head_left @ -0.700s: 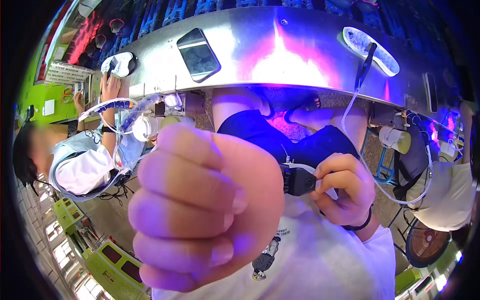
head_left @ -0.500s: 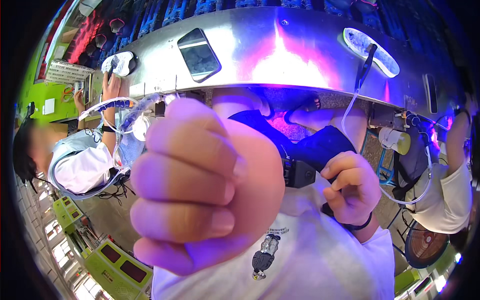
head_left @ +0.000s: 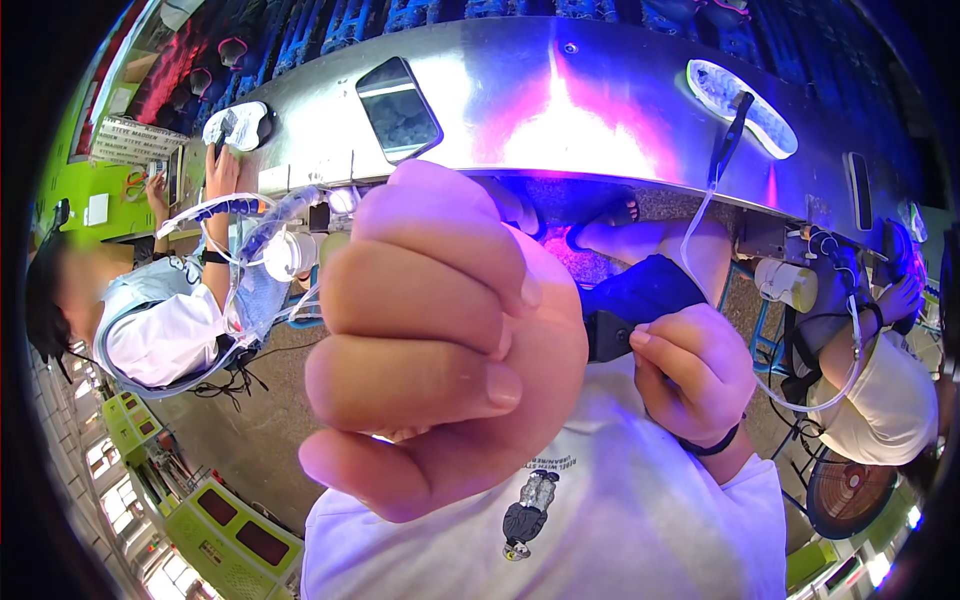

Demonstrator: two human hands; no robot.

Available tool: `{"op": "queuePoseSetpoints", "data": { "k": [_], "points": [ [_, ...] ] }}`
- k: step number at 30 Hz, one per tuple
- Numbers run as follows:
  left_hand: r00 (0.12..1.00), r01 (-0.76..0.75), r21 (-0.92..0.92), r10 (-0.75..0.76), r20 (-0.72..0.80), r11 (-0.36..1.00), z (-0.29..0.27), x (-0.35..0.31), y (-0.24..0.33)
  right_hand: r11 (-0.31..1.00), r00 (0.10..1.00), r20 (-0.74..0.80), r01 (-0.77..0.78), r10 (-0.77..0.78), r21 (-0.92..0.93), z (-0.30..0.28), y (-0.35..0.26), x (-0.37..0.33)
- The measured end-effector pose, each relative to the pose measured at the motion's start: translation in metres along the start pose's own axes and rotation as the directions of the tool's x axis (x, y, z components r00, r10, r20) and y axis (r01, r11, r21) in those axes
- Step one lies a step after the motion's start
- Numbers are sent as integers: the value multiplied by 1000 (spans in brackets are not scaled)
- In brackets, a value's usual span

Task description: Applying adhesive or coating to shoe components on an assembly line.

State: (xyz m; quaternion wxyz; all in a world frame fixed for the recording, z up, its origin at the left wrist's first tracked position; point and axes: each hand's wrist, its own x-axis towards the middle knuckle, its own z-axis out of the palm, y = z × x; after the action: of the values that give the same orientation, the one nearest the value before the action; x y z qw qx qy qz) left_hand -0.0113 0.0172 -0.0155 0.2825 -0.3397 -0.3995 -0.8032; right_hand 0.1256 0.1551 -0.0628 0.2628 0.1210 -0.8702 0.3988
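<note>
My left hand [head_left: 440, 340] is a closed fist held very close to the camera and fills the middle of the view. Nothing shows between its fingers. My right hand [head_left: 695, 385] is lower right, in front of my white shirt [head_left: 620, 520], with its fingers pinched on a small black box [head_left: 605, 335]. Much of that box is hidden behind the left fist. Beyond my knees lies a shiny metal table [head_left: 600, 90] lit pink and purple.
On the table are a dark phone [head_left: 398, 108], a pale shoe sole [head_left: 745, 105] and a black tool [head_left: 730, 130] with a white cable. A person in white [head_left: 160, 320] works at the left, another [head_left: 880, 400] at the right. Green crates [head_left: 235, 535] and a fan [head_left: 845, 495] stand on the floor.
My left fist has risen closer to the camera and shifted right, covering more of the black box. My right hand has moved slightly right and lower.
</note>
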Motion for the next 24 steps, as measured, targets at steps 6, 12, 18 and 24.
{"op": "queuePoseSetpoints", "data": {
  "k": [6, 12, 18, 24],
  "points": [
    [999, -35, 2, 35, -4, 999, 5, -4, -3, 969, 993, -4, 117, -121, -216, 2, -1, -2],
    [998, -62, -6, 62, 22, 998, 5, -5, -8, 976, 993, -76, 70, -87, -209, 7, 0, -6],
    [996, -86, -2, 86, 25, 996, 5, -4, -9, 983, 989, -142, 7, -33, -182, 0, 2, -7],
    [998, -70, 14, 70, 4, 997, 6, -5, -9, 987, 970, -240, -69, 33, -142, -11, 5, -15]
  ]
}}
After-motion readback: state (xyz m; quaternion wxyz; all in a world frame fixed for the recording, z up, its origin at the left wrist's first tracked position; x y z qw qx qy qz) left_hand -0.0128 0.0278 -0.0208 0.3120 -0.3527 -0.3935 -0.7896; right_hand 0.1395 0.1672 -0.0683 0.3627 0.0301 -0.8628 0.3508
